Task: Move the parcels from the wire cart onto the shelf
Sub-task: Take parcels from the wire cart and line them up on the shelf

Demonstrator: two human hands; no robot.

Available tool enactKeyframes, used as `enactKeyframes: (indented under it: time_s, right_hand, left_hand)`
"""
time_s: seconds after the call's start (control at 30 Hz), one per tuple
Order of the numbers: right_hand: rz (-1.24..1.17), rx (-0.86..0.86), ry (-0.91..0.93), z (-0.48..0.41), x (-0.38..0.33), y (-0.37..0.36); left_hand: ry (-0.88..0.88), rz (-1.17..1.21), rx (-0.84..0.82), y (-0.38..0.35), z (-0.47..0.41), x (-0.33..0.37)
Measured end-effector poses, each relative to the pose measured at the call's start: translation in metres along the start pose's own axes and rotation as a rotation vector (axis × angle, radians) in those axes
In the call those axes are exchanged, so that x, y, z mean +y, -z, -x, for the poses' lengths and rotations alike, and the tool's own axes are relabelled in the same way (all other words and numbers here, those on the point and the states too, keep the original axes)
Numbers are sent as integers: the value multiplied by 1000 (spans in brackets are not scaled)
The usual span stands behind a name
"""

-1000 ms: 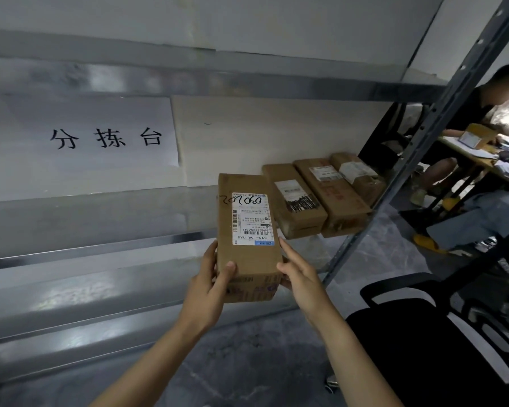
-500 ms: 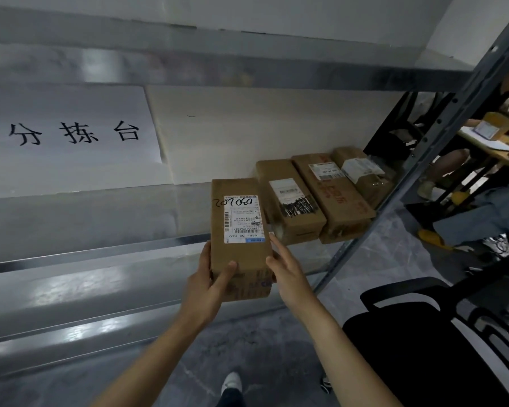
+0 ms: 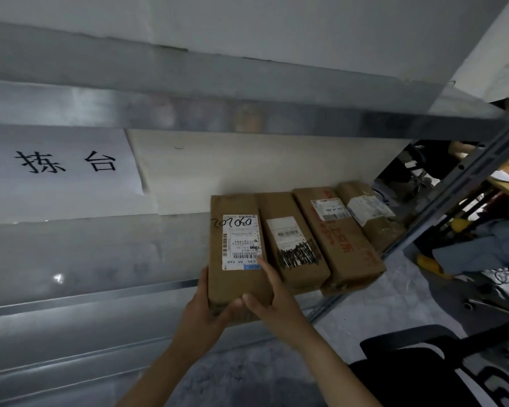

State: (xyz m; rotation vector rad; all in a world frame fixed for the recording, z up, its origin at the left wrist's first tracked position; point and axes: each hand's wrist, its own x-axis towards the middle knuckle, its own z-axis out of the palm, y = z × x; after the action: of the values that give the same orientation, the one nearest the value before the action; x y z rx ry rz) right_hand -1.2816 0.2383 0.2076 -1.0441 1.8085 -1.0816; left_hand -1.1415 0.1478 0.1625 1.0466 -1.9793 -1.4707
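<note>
A long brown cardboard parcel [image 3: 235, 230] with a white shipping label lies on the metal shelf [image 3: 100, 259], its near end over the shelf's front rail. My left hand [image 3: 209, 315] grips its near left corner, thumb across the front end. My right hand [image 3: 276, 301] holds the near right side, index finger stretched up along the label's edge. Right beside it lie three more brown parcels in a row: one with a scribbled-over label [image 3: 294, 245], one with red print [image 3: 338, 239], and one at the far right [image 3: 368, 210]. The wire cart is out of view.
A white paper sign [image 3: 56, 168] with black characters hangs on the wall behind the shelf's left part. The upper shelf's edge [image 3: 247, 113] runs overhead. A slanted metal upright [image 3: 453, 186] closes the right end. A black chair [image 3: 438, 371] stands at the lower right; a person sits beyond.
The parcel has moved forward and right onto the shelf, ending up next to the scribbled-label parcel. Both hands went with it and still hold its near end.
</note>
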Motion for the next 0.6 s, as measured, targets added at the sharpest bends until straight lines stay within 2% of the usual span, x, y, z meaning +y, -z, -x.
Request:
enactKeyframes:
  time_s: [0.13, 0.3, 0.6]
  right_hand:
    - [0, -42, 21, -10, -1, 6]
    - [129, -44, 36, -17, -4, 13]
    - [306, 35, 32, -13, 1, 14]
  left_hand:
    - [37, -14, 34, -2, -10, 3]
    - [33, 13, 20, 1, -16, 7]
    - [58, -45, -26, -6, -20, 7]
